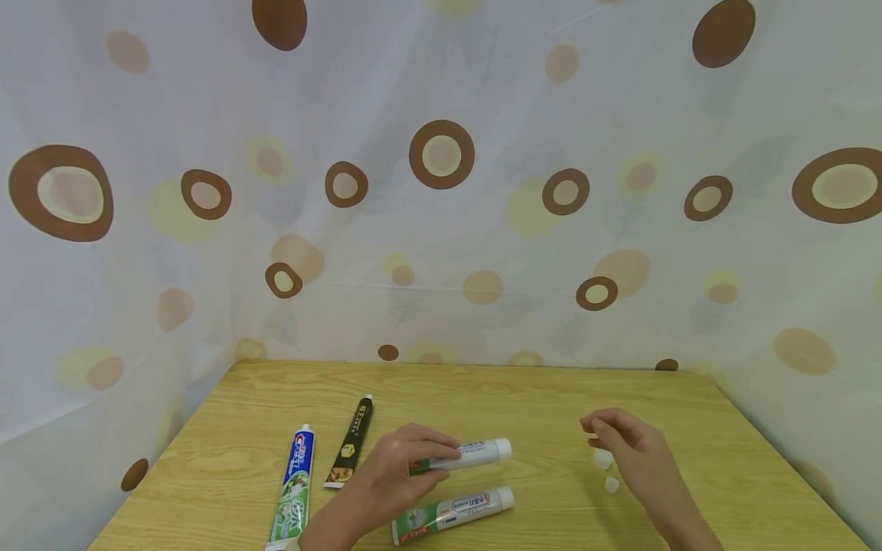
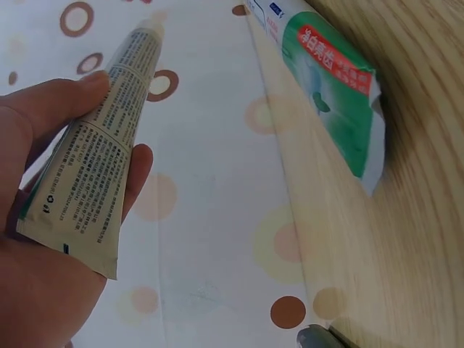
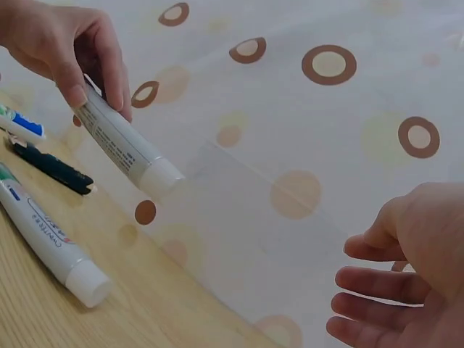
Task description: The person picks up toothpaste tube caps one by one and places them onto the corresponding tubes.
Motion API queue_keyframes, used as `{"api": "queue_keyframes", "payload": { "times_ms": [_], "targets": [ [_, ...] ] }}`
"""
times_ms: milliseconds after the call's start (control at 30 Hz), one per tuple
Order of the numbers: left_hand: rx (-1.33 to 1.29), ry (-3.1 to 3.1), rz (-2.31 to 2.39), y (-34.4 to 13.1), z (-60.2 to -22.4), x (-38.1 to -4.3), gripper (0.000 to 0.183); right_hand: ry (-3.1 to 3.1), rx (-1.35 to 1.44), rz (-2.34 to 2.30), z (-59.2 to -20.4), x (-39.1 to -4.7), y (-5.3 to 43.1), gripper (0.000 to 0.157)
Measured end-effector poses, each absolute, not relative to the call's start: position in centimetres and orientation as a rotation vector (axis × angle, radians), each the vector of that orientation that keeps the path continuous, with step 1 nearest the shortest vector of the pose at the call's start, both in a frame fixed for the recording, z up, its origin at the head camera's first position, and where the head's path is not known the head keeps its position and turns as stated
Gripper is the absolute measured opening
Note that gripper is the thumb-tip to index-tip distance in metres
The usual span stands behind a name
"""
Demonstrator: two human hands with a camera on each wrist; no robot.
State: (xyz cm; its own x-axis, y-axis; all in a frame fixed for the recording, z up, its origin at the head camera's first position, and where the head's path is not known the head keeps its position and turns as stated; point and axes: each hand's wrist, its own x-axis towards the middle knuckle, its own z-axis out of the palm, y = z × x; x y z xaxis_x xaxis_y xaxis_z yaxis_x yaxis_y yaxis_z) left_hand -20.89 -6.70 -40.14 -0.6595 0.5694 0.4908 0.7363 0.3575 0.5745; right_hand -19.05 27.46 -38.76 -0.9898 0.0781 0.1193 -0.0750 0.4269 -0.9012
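My left hand grips a white and green toothpaste tube, thumb on one face and fingers on the other. Its white-capped end points right, and in the right wrist view the tube is raised off the table. A second white and green toothpaste tube, also with a white cap, lies on the table just nearer than that hand. Over the right part of the table hovers my right hand, its fingers loosely bent with no object visible between them. Beside it are two small white caps.
To the left lie a blue and green toothpaste tube and a slim black toothpaste tube, nozzles pointing away. A white curtain with brown and yellow dots encloses the wooden table at the back and sides.
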Motion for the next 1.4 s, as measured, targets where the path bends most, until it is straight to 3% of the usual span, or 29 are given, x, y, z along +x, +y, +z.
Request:
{"api": "queue_keyframes", "payload": {
  "times_ms": [167,633,800,1400],
  "targets": [
    [-1.164,-2.491,-1.090,-6.9,-40.8,-21.4,0.027,-2.656,-0.120,1.504,-39.7,-19.4,28.2,0.044],
    [-1.093,-2.612,-1.029,-7.2,-41.6,-22.1,0.032,-2.795,-0.050,1.161,-43.7,-20.8,30.1,0.038],
    [-1.058,-2.672,-1.001,-7.3,-41.9,-22.4,0.032,-2.857,-0.071,1.134,-44.2,-21.1,30.5,0.043],
    [-0.973,-2.826,-0.953,-7.0,-43.1,-22.5,0.028,-2.847,-0.048,0.956,-45.2,-21.5,30.3,0.036]
  ]
}}
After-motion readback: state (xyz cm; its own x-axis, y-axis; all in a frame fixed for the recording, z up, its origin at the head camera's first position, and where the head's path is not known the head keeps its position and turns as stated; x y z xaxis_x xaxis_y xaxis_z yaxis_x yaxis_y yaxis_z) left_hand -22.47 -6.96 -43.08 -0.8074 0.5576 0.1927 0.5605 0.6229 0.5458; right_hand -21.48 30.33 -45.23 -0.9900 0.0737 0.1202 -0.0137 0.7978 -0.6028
